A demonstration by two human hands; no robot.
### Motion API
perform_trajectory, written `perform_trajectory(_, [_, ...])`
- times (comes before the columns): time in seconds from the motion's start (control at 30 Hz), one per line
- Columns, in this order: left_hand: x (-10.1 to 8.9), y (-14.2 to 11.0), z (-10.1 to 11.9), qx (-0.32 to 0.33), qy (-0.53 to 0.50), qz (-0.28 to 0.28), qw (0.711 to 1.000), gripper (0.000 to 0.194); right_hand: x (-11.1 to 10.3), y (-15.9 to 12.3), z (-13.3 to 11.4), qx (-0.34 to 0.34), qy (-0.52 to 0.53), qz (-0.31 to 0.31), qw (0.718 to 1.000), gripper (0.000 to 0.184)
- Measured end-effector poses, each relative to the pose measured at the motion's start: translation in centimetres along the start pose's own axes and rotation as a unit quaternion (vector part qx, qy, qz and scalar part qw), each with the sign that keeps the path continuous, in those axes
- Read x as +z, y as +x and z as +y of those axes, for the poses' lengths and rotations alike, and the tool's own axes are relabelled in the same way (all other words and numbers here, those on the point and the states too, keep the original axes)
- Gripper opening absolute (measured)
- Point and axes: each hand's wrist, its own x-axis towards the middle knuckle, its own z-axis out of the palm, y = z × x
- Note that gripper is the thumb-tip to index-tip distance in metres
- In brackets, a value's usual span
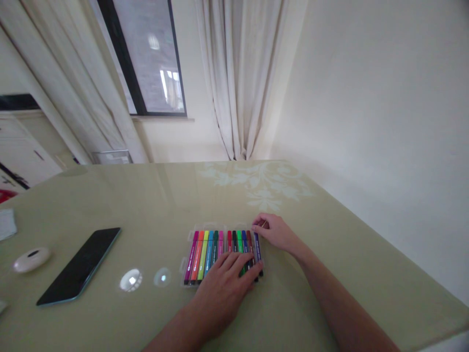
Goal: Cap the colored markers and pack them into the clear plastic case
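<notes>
A clear plastic case [182, 266] lies flat on the table, holding several felt-tip markers in a row, among them a magenta marker [192, 256] at the left end, an orange marker [198, 254] and a yellow marker [203, 253]. My left hand [225, 288] rests across the lower right of the row, fingers stretched out and thumb by the bottom of the rightmost marker. That dark purple marker [257, 247] has its top end under the curled fingertips of my right hand [274, 230], which pinch at it. Several markers' lower ends are hidden beneath my left hand.
On the left lies a black tablet [78, 266], with a white oval object [31, 259] beside it. A piece of white paper [7, 224] is at the far left edge. The glossy table [164, 195] meets a white wall [384, 122] on the right; curtains [242, 73] hang behind.
</notes>
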Motion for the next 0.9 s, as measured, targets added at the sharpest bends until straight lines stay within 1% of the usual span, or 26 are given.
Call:
perform_trajectory(0.13, [-0.1,0.0,0.0,0.001,0.003,-0.003,1.0,0.051,-0.5,0.1,-0.3,0.029,0.144,-0.016,0.989,0.028])
perform_trajectory(0.2, [-0.3,0.1,0.1,0.002,0.003,-0.006,1.0,0.055,-0.7,0.0,-0.5,0.034,0.175,-0.018,0.984,0.032])
perform_trajectory(0.27, [-0.4,0.1,0.1,0.003,0.002,-0.007,1.0,0.058,-0.6,0.0,-0.5,0.039,0.179,-0.019,0.983,0.033])
perform_trajectory(0.37, [-0.4,0.1,0.0,0.005,0.002,-0.006,1.0,0.058,-0.1,-0.1,-0.3,0.047,0.149,-0.025,0.987,0.029])
perform_trajectory(0.43, [-0.4,0.1,0.0,0.004,0.0,-0.008,1.0,0.054,0.2,-0.1,-0.3,0.034,0.091,-0.023,0.995,0.023])
perform_trajectory(0.5, [-0.4,0.0,-0.1,0.004,-0.001,-0.007,1.0,0.051,0.3,-0.2,-0.3,0.01,0.011,-0.007,1.0,0.015])
perform_trajectory(0.6, [-0.5,0.0,0.0,0.004,-0.003,-0.007,1.0,0.052,0.2,-0.3,-0.5,-0.007,-0.067,0.007,0.998,0.007])
perform_trajectory(0.77, [-0.6,0.2,0.2,-0.002,-0.006,0.001,1.0,0.051,0.2,-0.4,-0.3,0.011,-0.078,-0.028,0.997,0.01])
perform_trajectory(0.83, [-0.5,0.4,0.1,-0.002,-0.002,0.004,1.0,0.051,0.4,-0.3,0.1,0.005,-0.076,-0.022,0.997,0.011])
perform_trajectory(0.9, [-0.2,0.5,-0.4,-0.004,0.006,0.009,1.0,0.052,0.7,-0.1,0.5,0.001,-0.074,-0.002,0.997,0.015])
